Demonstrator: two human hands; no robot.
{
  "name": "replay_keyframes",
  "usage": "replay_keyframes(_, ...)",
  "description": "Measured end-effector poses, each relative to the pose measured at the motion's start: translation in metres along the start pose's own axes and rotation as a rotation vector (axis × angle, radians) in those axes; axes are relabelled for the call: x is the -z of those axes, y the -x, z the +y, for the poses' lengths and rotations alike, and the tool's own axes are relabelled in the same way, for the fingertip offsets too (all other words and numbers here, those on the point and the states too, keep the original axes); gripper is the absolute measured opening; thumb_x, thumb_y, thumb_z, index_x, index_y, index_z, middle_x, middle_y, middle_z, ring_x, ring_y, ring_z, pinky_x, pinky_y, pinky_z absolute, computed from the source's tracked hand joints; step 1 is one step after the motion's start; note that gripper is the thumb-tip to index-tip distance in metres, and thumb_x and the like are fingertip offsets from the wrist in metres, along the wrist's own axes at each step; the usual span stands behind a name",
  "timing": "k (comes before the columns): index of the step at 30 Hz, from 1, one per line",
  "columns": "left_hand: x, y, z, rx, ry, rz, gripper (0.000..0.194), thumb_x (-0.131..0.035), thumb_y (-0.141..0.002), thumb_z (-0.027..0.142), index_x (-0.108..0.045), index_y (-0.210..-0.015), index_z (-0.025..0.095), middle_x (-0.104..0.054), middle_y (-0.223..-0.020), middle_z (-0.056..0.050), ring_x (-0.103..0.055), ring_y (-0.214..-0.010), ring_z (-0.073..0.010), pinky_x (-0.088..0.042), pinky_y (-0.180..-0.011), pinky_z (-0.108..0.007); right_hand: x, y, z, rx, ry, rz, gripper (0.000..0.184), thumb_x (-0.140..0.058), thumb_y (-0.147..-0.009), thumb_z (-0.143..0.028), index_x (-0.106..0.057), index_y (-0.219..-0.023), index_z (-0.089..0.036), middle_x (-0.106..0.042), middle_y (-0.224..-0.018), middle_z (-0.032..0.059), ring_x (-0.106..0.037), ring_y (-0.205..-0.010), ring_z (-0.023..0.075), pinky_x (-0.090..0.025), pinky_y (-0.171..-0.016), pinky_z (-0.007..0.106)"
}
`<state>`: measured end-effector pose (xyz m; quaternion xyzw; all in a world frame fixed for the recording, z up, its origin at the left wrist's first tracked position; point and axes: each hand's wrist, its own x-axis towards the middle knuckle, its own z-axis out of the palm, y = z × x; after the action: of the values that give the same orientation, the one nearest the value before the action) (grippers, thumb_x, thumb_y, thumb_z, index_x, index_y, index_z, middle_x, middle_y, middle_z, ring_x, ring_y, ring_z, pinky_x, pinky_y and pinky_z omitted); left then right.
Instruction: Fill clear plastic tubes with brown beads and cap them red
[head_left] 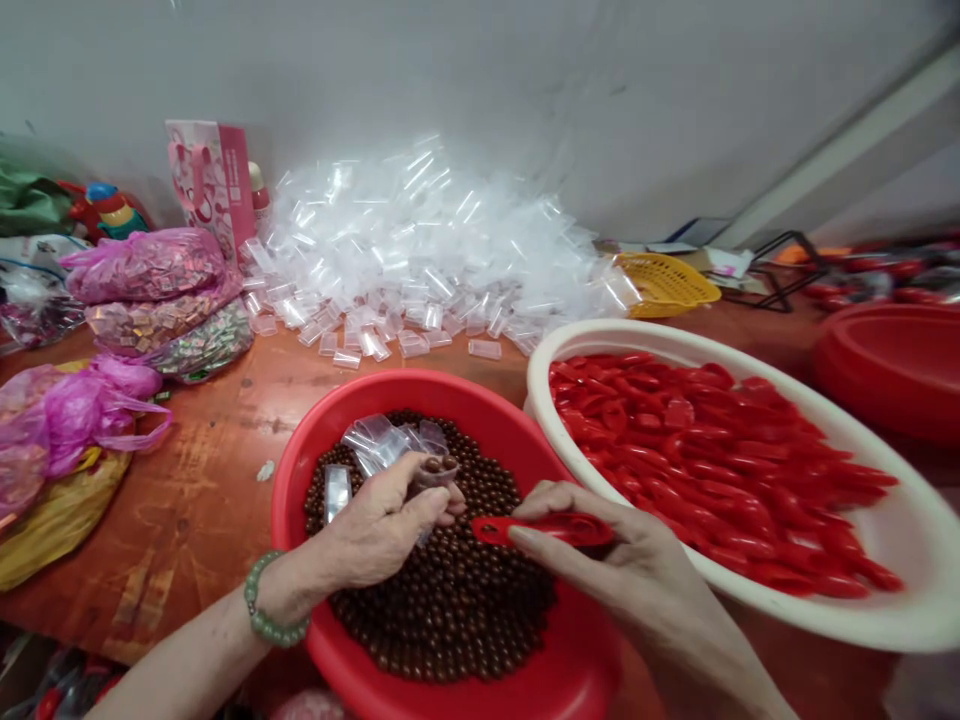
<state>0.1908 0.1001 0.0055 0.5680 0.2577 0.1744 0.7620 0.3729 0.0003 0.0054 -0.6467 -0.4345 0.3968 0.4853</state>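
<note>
A red plastic basin [352, 420] in front of me holds a heap of small dark brown balls [457, 600]. My left hand [382, 525], with a green bead bracelet on its wrist, is closed round a small clear container [436, 470] that has brown balls in it, above the heap. Several empty clear containers [375, 440] lie on the balls behind it. My right hand [622, 560] pinches a red plastic lid [547, 528] just right of the container. A white basin [862, 620] to the right is full of red lids [720, 460].
A big pile of clear containers [427, 250] lies at the back of the orange table [202, 480]. Pink and yellow bags of wrapped sweets [150, 300] sit at left, a yellow basket [664, 282] and another red basin [892, 360] at right.
</note>
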Motion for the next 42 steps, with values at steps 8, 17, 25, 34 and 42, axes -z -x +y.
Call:
replay_keyframes(8, -0.013, 0.007, -0.01, 0.01, 0.169, 0.111, 0.033, -0.065, -0.083, 0.036, -0.052, -0.104, 0.014, -0.056, -0.096, -0.004, -0.057, -0.079, -0.0112, -0.051, -0.074, -0.027, -0.03, -0.002, 0.003, -0.175, -0.416, -0.095, 0.032, -0.068, -0.077, -0.049, -0.054, -0.07, -0.021, -0.041, -0.047, -0.006, -0.034, -0.041, 0.009, -0.03, -0.041, 0.022)
replay_keyframes(17, -0.013, 0.013, -0.013, 0.054, 0.347, 0.162, 0.043, -0.071, -0.076, 0.047, -0.053, -0.096, 0.013, -0.052, -0.089, 0.0, -0.052, -0.078, -0.0101, -0.047, -0.075, -0.027, -0.046, 0.008, 0.002, 0.271, 0.505, 0.091, 0.022, -0.044, -0.094, -0.041, -0.053, -0.081, -0.025, -0.064, -0.065, 0.0007, -0.06, -0.051, 0.0157, -0.047, -0.047, 0.025)
replay_keyframes(25, -0.01, 0.013, -0.018, 0.07, 0.288, 0.213, 0.032, -0.069, -0.078, 0.035, -0.056, -0.094, 0.011, -0.056, -0.085, -0.001, -0.048, -0.078, -0.0096, -0.038, -0.075, -0.024, -0.054, 0.001, 0.006, 0.751, 0.898, -0.038, 0.028, -0.032, -0.101, -0.042, -0.048, -0.094, -0.02, -0.062, -0.067, 0.0025, -0.063, -0.052, 0.015, -0.043, -0.045, 0.023)
replay_keyframes(34, -0.004, 0.013, -0.023, 0.115, 0.441, 0.094, 0.052, -0.075, -0.069, 0.057, -0.054, -0.089, 0.014, -0.057, -0.081, 0.0, -0.053, -0.075, -0.011, -0.044, -0.074, -0.027, -0.054, -0.009, 0.007, 0.922, 1.139, 0.037, 0.032, -0.026, -0.103, -0.032, -0.04, -0.075, -0.023, -0.051, -0.053, -0.0031, -0.052, -0.041, 0.0134, -0.032, -0.042, 0.024)
replay_keyframes(42, -0.002, 0.015, -0.015, 0.037, 0.298, 0.152, 0.038, -0.079, -0.069, 0.03, -0.055, -0.093, 0.014, -0.056, -0.085, 0.001, -0.05, -0.081, -0.0131, -0.04, -0.08, -0.029, -0.058, -0.013, 0.005, 0.884, 1.08, 0.042, 0.029, -0.027, -0.101, -0.024, -0.044, -0.078, -0.023, -0.054, -0.052, -0.0023, -0.054, -0.04, 0.0138, -0.038, -0.04, 0.024)
